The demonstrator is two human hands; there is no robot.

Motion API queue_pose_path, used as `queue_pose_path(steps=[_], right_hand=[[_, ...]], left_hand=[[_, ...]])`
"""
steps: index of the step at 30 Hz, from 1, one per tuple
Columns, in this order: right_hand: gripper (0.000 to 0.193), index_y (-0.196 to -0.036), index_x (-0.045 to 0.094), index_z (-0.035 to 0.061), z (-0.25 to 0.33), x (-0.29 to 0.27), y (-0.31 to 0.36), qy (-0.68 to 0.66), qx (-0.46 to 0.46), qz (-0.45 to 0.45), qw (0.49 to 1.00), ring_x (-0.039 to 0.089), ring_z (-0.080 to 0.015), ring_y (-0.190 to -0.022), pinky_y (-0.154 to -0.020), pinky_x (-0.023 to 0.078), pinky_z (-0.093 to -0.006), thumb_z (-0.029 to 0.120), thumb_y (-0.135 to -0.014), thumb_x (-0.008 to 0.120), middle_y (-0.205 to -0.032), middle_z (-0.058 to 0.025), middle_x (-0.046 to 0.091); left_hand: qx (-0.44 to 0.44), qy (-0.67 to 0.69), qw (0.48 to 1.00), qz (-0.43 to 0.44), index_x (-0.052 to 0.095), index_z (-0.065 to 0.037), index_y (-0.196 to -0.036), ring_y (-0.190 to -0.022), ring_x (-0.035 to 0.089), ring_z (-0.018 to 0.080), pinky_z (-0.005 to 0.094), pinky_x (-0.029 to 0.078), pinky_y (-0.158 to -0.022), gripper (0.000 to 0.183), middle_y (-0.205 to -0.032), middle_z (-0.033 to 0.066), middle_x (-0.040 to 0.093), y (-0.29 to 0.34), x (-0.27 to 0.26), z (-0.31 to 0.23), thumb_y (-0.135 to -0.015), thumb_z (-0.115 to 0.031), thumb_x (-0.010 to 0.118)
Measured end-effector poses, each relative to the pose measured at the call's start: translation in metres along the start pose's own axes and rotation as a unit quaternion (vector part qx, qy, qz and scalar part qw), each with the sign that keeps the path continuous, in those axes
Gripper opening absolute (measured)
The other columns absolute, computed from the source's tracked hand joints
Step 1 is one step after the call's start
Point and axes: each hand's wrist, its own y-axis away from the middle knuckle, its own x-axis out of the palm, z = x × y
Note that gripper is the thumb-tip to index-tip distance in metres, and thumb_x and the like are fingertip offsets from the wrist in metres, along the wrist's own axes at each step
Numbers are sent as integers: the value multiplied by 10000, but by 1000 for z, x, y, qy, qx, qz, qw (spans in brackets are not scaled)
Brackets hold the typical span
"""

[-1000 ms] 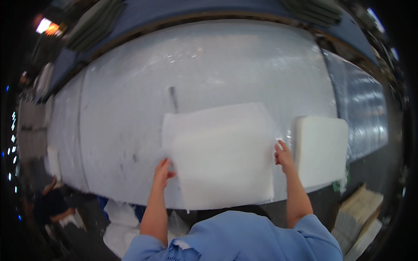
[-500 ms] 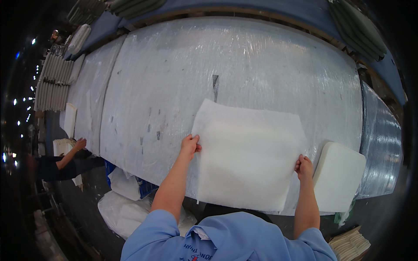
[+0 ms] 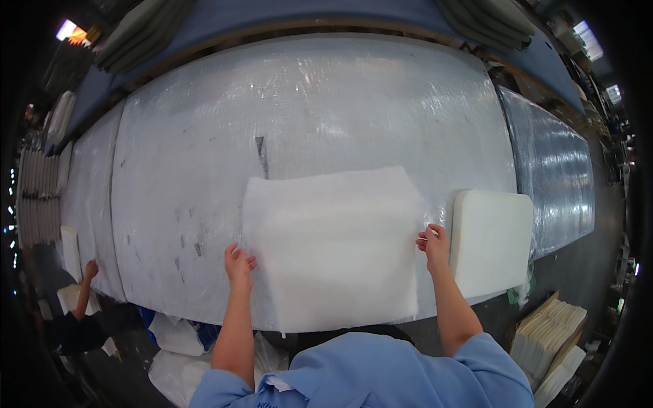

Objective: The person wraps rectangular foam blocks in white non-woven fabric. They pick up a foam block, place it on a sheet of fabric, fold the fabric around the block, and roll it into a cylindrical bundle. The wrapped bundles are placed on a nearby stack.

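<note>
A white sheet of soft, fleecy padding (image 3: 333,258) lies in front of me on the plastic-wrapped table (image 3: 183,129), its near edge at the table's edge. Beside its left edge is my left hand (image 3: 239,264), fingers loosely bent and apart, with nothing in them. My right hand (image 3: 434,245) hovers by the opposite edge, its fingers half curled and spread. The fingertips come very close to the sheet; whether they touch it I cannot tell. To the right of that hand lies a thick cream cushion pad (image 3: 493,238) with rounded corners.
A carton of stacked pale pads (image 3: 547,336) stands on the floor at right. Clear plastic bags (image 3: 180,367) and a blue crate (image 3: 207,333) sit below the table's near left edge. A co-worker's arm (image 3: 85,289) reaches in at far left, near stacked grey pads (image 3: 39,197).
Both hands have loosened from the sheet's side edges and their fingers have spread. The sheet now lies squarer to me. The whole view has swung to the right.
</note>
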Motion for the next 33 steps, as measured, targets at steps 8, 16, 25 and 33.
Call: queue_pose_path(steps=[8, 16, 25, 33], right_hand=[[384, -1316, 642, 6, -34, 15, 57, 256, -164, 14, 953, 688, -307, -1139, -1001, 510, -368, 269, -1054, 544, -1207, -180, 726], [404, -1056, 649, -15, -40, 32, 17, 267, -186, -4, 945, 580, -157, -857, -793, 473, -330, 357, -1076, 490, -885, -64, 648], [604, -862, 626, -35, -29, 44, -6, 167, -4, 5, 986, 548, -211, -827, -793, 458, -391, 508, -1062, 453, -855, -99, 646], [851, -824, 645, -90, -20, 62, -1, 145, 17, -56, 988, 599, -291, -868, -852, 469, -425, 683, -1029, 354, -864, -196, 665]], left_hand=[[43, -37, 995, 77, 622, 13, -1248, -958, 653, 174, 309, 532, -861, 299, -1156, 87, 666, 40, 0, 55, -1057, -209, 558], [-27, -22, 992, 120, 648, 71, -1187, -1013, 637, 177, 312, 497, -908, 442, -1105, 73, 701, 30, 16, 45, -1097, -318, 458], [-133, 14, 983, 124, 536, 60, -1414, -1250, 595, 275, 368, 459, -1075, 648, -1395, 151, 613, 7, 34, 39, -1095, -490, 410], [-181, 138, 963, 145, 455, -27, -1497, -1329, 549, 297, 426, 473, -1102, 690, -1456, 136, 567, 10, 39, 31, -1081, -572, 379]])
